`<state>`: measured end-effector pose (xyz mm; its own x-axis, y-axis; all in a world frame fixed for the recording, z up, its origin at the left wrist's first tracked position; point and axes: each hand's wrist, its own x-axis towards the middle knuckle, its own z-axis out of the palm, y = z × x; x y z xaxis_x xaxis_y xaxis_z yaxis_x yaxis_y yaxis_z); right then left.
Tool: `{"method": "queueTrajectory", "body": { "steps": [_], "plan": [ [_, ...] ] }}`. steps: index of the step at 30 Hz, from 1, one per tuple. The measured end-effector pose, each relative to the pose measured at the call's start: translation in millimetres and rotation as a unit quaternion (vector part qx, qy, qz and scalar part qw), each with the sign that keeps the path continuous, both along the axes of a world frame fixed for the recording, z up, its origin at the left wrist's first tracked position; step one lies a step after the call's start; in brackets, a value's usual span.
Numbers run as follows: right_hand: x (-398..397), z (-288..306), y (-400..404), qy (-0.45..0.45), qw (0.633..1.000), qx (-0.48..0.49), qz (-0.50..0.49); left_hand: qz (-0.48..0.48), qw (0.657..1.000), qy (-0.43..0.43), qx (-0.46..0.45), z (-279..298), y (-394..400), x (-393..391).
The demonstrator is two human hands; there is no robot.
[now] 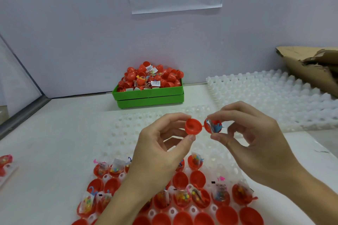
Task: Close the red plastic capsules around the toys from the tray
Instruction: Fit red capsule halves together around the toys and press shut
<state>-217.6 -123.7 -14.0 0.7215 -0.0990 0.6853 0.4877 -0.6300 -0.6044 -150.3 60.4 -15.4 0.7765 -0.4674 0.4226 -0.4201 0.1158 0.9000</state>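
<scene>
From the head camera, you hold one open capsule (203, 127) up over the white tray (226, 162), its two halves joined by a small hinge between them. Your left hand (161, 150) pinches the empty half (193, 126) between thumb and fingertips, and your right hand (256, 140) pinches the filled half (213, 126), where a little bagged toy (214, 126) with blue bits pokes out. The halves are side by side, mouths not yet facing each other, so this capsule is not closed; judging by that, you are about to fold the empty half over and press it shut. Below your wrists, the near rows of the tray hold many more open red halves (197, 179), several with bagged toys (181, 196) standing in them and others empty, so much work looks left. The far part of the tray shows bare white cups. At the back of the desk (54, 133), against the wall, a green bin (149, 95) is heaped with red capsules and a few loose bags, though you cannot tell from here whether every one is shut. A second white tray (274, 97) lies to the right, beside torn cardboard (311, 64).
</scene>
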Motion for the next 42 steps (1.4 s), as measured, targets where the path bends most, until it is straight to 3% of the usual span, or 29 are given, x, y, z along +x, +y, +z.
{"method": "queueTrajectory", "body": {
  "steps": [14,22,30,37,42],
  "plan": [
    [1.2,-6.9,2.7,-0.023,0.999,-0.047,-0.013,0.012,0.996,-0.066,0.051,-3.7,-1.7,-3.7],
    [0.2,-10.0,6.8,0.025,0.985,0.143,0.093,-0.021,0.998,-0.051,0.039,-5.9,-2.2,-2.9],
    [-1.3,-1.8,3.7,-0.015,0.999,-0.012,0.040,-0.024,0.997,-0.059,0.044,-8.7,-3.1,-4.2],
    [-2.5,-0.6,4.2,-0.035,0.997,-0.073,0.018,-0.037,0.994,-0.078,0.061,-8.1,-2.8,-5.8],
    [-4.7,-3.0,6.8,0.007,1.000,-0.005,0.021,-0.024,0.994,-0.066,0.080,-9.7,-5.3,-7.1]
  ]
}}
